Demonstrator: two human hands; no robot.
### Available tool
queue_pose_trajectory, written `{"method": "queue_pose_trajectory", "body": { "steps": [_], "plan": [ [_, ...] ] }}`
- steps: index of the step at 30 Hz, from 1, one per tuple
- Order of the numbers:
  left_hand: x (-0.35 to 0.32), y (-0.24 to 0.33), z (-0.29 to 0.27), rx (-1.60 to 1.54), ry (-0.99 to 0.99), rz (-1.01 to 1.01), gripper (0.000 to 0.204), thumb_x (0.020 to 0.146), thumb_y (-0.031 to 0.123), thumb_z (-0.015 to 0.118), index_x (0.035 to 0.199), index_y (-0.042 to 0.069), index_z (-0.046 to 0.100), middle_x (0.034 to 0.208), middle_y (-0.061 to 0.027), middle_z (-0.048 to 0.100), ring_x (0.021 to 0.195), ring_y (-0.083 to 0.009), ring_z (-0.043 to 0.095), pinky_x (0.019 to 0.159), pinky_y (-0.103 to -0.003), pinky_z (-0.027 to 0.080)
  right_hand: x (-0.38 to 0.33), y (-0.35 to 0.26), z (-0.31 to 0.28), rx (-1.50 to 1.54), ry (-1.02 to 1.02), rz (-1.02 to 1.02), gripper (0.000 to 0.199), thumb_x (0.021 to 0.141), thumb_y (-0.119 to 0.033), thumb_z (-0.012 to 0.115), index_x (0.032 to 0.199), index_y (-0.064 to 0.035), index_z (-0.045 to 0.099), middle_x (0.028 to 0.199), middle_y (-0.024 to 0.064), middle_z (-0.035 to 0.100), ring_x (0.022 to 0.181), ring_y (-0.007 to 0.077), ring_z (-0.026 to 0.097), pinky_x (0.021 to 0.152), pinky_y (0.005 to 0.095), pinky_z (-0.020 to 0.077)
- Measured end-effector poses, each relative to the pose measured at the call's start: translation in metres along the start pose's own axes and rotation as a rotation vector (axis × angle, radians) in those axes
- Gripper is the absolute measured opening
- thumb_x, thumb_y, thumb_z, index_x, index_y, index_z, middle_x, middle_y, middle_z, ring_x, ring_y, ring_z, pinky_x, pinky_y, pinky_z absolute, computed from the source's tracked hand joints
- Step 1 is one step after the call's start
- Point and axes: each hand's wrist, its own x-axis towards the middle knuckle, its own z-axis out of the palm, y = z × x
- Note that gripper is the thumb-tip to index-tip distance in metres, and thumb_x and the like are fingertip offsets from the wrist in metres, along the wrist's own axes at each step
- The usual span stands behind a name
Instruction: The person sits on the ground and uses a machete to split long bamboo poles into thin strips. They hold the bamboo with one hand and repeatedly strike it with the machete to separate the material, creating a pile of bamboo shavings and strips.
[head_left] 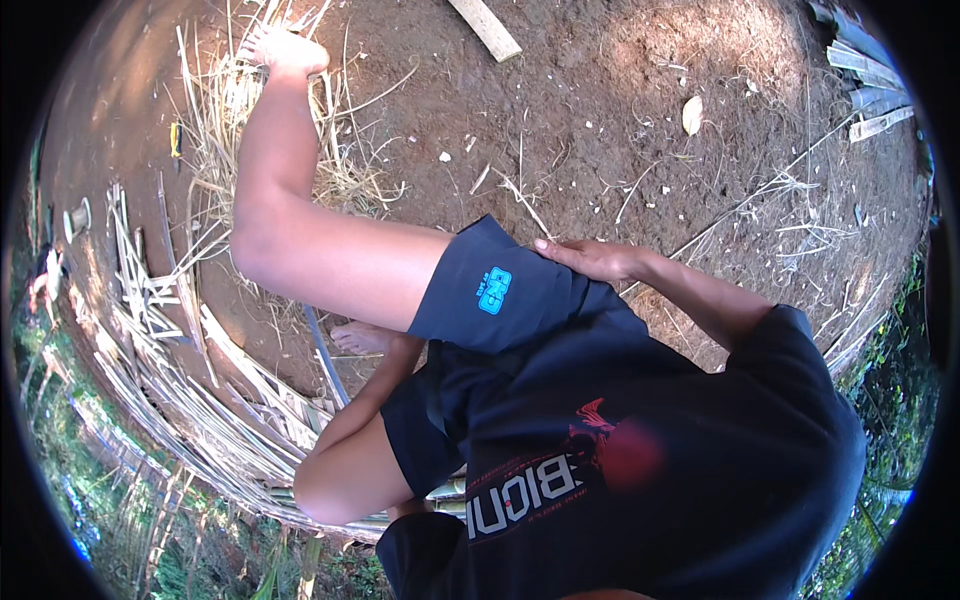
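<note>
Head view: my right hand (590, 258) lies flat, fingers together and holding nothing, on the hem of my dark blue shorts (500, 300) over one raised thigh; my left hand is hidden behind my body, so I cannot tell its state. Two bare feet show, one (285, 48) on dry straw (215, 120), one (365, 338) beside the pile of split bamboo strips (180, 340) on the dirt ground (600, 110); one flat wooden piece (486, 27) lies far off.
</note>
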Motion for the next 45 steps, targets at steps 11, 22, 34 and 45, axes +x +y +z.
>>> {"method": "queue_pose_trajectory", "body": {
  "steps": [11, 22, 34, 45],
  "plan": [
    [0.003, -0.01, 0.01, 0.013, 0.043, -0.057, 0.049, 0.1, 0.017, 0.033, 0.146, 0.004, 0.022, 0.147, -0.0168, 0.034, 0.136, -0.0269, 0.037, 0.11, -0.034, 0.034, -0.006, -0.129, 0.105, -0.732, 0.142, -1.511, 0.06, 0.092, -0.05, 0.052, 0.141, -0.0159, 0.043, 0.156, 0.0122, 0.025, 0.145, 0.0323, 0.019, 0.111, 0.0657, 0.0038],
    [-0.006, -0.006, 0.019, -0.018, 0.074, -0.09, 0.051, 0.101, 0.019, 0.033, 0.147, 0.004, 0.02, 0.148, -0.0162, 0.032, 0.137, -0.0266, 0.036, 0.111, -0.034, 0.033, 0.051, -0.081, -0.008, 0.077, 0.72, -0.595, 0.078, 0.097, -0.055, 0.039, 0.144, 0.0062, 0.03, 0.146, 0.029, 0.034, 0.138, 0.0385, 0.032, 0.113, 0.0427, 0.0272],
    [0.123, -0.362, -0.085, -1.594, 0.404, -0.553, 0.025, 0.097, 0.021, 0.051, 0.114, 0.003, 0.05, 0.095, -0.0089, 0.059, 0.08, -0.0192, 0.06, 0.069, -0.03, 0.053, 0.093, -0.282, 0.139, -0.015, 0.308, -0.973, 0.027, 0.092, -0.019, 0.059, 0.108, 0.0023, 0.062, 0.098, 0.014, 0.067, 0.092, 0.0223, 0.065, 0.079, 0.03, 0.0495],
    [0.114, -0.41, -0.225, -1.858, 0.595, -0.324, 0.039, 0.098, 0.017, 0.054, 0.13, -0.003, 0.046, 0.119, -0.0216, 0.057, 0.095, -0.0277, 0.066, 0.078, -0.034, 0.06, 0.301, -0.137, 0.166, -0.884, 0.578, -0.379, 0.059, 0.082, -0.023, 0.064, 0.132, -0.0066, 0.039, 0.124, 0.0222, 0.048, 0.114, 0.0414, 0.051, 0.097, 0.047, 0.0427]
  ]
}}
